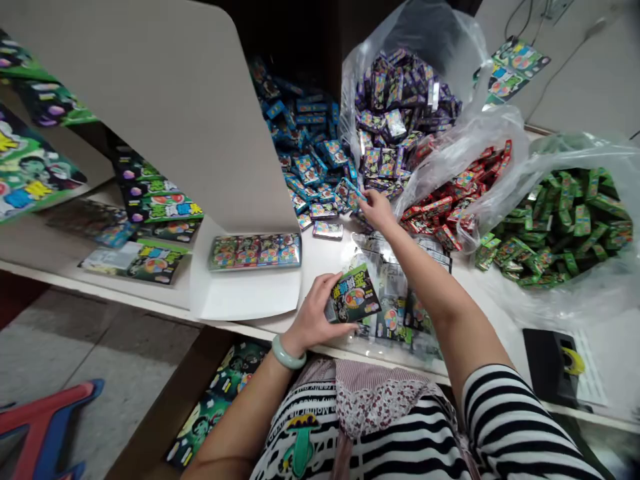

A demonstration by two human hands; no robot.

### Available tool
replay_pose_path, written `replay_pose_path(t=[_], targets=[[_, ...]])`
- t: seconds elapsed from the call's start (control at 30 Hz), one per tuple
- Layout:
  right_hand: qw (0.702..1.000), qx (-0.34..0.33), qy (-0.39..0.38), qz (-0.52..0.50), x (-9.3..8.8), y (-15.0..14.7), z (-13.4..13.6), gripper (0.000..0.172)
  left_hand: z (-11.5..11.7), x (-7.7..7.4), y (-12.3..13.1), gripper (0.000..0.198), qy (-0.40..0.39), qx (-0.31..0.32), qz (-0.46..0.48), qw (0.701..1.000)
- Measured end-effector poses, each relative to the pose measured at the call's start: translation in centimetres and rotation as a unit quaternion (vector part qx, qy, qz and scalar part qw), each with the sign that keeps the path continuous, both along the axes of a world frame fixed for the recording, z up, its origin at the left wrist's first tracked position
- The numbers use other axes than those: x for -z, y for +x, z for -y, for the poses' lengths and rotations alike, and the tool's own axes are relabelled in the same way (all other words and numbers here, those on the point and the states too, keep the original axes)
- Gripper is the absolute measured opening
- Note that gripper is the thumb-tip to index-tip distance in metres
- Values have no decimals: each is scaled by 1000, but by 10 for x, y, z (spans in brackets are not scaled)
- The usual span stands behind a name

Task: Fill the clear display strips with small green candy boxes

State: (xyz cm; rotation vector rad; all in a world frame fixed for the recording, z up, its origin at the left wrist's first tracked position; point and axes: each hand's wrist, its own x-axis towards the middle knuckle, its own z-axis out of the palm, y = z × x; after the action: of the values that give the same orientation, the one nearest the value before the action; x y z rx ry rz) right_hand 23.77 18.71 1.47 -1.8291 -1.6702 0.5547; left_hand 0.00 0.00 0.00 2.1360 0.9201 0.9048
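My left hand [316, 313], with a pale green bangle at its wrist, grips a black-and-green printed packet [356, 295] above the table's front edge. Farther out, my right hand [376, 208] reaches to the near right edge of a pile of small blue candy boxes [313, 157]. Its fingers pinch a small blue candy box [353, 192]. Under my right forearm lie flat clear and black-green printed bags [393, 320]. A row of several small coloured boxes [255, 251] in clear wrap rests on a white card to the left.
Clear plastic bags hold purple boxes [395, 87], red boxes [467, 190] and green boxes [565, 213]. A tall white board [200, 113] stands at left beside printed display cartons [155, 193]. A black tape dispenser [553, 367] sits at right. Below are a carton [235, 380] and a red-blue stool [50, 427].
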Motion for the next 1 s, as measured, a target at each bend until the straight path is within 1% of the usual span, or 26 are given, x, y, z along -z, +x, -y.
replay_pose_path(t=[0.03, 0.1, 0.17, 0.2, 0.27, 0.33, 0.37, 0.43, 0.5, 0.57, 0.63, 0.67, 0.7, 0.73, 0.8, 0.87, 0.93, 1.0], targets=[[997, 11, -13, -77, -1, 13, 16, 30, -1, 0, 0, 96, 3, -3, 1, 1000], [975, 14, -45, -217, -4, 43, 54, 32, -3, 1, 0, 95, 9, -12, -4, 1000], [952, -4, -71, -299, -6, 77, 95, 38, -4, 2, 1, 94, 17, -16, -15, 1000], [946, -20, -84, -311, -7, 93, 114, 42, -5, 2, 2, 93, 22, -17, -22, 999], [951, -55, -112, -282, -7, 121, 147, 41, -7, 3, 5, 92, 33, -14, -38, 999], [967, -76, -130, -204, -3, 140, 170, 32, -9, 2, 11, 92, 45, -5, -57, 997], [978, -73, -125, -150, 0, 145, 180, 29, -9, 1, 15, 92, 51, 3, -66, 997], [995, -38, -88, -36, 7, 147, 195, 31, -9, 0, 22, 92, 54, 20, -85, 995], [998, -2, -46, 51, 14, 142, 210, 42, -7, -3, 27, 92, 48, 31, -105, 993], [994, -5, -42, 97, 18, 135, 224, 60, -6, -5, 29, 92, 39, 35, -122, 991], [989, -37, -66, 125, 21, 129, 236, 78, -5, -7, 30, 91, 34, 34, -132, 990], [987, -49, -74, 134, 22, 127, 241, 81, -5, -8, 31, 91, 31, 33, -138, 989], [986, -55, -74, 139, 21, 126, 244, 79, -4, -8, 32, 91, 29, 34, -143, 989], [987, -53, -65, 137, 20, 125, 246, 73, -5, -8, 33, 92, 29, 34, -148, 988], [993, -35, -18, 115, 12, 124, 250, 63, -5, -9, 36, 93, 37, 37, -155, 986], [994, -30, 51, 96, -3, 121, 254, 64, -4, -9, 40, 93, 52, 41, -160, 985], [987, -59, 107, 106, -24, 116, 260, 66, -5, -9, 43, 93, 65, 51, -164, 983], [977, -114, 114, 142, -43, 109, 267, 66, -5, -8, 46, 94, 77, 63, -163, 982]])
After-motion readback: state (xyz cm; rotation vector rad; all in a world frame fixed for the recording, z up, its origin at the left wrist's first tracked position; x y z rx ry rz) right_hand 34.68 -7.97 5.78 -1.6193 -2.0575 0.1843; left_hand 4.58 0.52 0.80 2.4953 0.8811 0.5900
